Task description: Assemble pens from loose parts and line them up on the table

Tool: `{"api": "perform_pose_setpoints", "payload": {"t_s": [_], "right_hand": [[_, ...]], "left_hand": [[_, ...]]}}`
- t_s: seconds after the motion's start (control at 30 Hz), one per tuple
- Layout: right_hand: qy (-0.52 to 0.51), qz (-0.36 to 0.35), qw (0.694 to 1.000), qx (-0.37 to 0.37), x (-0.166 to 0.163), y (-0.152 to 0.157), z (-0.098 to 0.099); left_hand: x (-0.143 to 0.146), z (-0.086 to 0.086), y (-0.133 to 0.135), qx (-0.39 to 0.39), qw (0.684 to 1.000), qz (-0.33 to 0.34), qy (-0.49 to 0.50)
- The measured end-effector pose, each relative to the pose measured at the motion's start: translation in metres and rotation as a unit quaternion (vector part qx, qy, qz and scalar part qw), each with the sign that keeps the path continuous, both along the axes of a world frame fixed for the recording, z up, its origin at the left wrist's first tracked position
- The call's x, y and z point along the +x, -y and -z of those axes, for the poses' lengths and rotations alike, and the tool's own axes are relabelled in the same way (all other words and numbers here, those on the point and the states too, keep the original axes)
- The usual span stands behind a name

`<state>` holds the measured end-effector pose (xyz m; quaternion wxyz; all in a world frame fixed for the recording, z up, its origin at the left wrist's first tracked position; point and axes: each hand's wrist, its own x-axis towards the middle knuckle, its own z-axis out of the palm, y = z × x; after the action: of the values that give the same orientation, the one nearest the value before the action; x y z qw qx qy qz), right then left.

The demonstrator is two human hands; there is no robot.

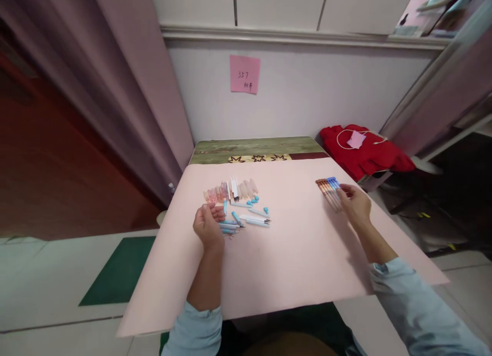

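My left hand hovers at the left of the pen parts, its fingers loosely curled and apart, with nothing visible in them. Close to its fingertips lie light-blue pen barrels and white pen refills with dark tips. Behind these are a row of pinkish pen parts, white refills, pale clear barrels and small blue caps. On the right, my right hand pinches the edge of a neat row of pens, where brown pens lie beside blue pens.
A pale pink sheet covers most of the table, whose green wood-pattern end shows at the back. A pink note is stuck on the wall. Red cloth with a white cord lies beyond the right corner. A curtain hangs left.
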<state>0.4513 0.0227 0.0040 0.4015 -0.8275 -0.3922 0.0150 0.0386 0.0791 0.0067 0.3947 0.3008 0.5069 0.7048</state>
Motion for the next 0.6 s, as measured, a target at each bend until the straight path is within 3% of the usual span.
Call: {"api": "perform_pose_setpoints", "payload": {"t_s": [0.13,0.3,0.43,0.6], "right_hand": [[-0.15,-0.171,0.97,0.081,-0.092,-0.004,0.008],[-0.221,-0.254,0.939,0.069,-0.18,-0.017,0.009],[-0.18,-0.237,0.952,0.068,-0.205,-0.03,0.012],[-0.043,-0.266,0.959,0.087,-0.206,-0.035,0.02]], "left_hand": [[0.0,0.001,0.001,-0.007,1.0,-0.001,0.006],[-0.002,0.005,0.001,-0.013,1.0,-0.01,-0.004],[-0.004,0.007,0.001,-0.005,1.0,-0.011,0.001],[-0.01,0.006,0.001,0.001,1.0,-0.027,0.001]]}}
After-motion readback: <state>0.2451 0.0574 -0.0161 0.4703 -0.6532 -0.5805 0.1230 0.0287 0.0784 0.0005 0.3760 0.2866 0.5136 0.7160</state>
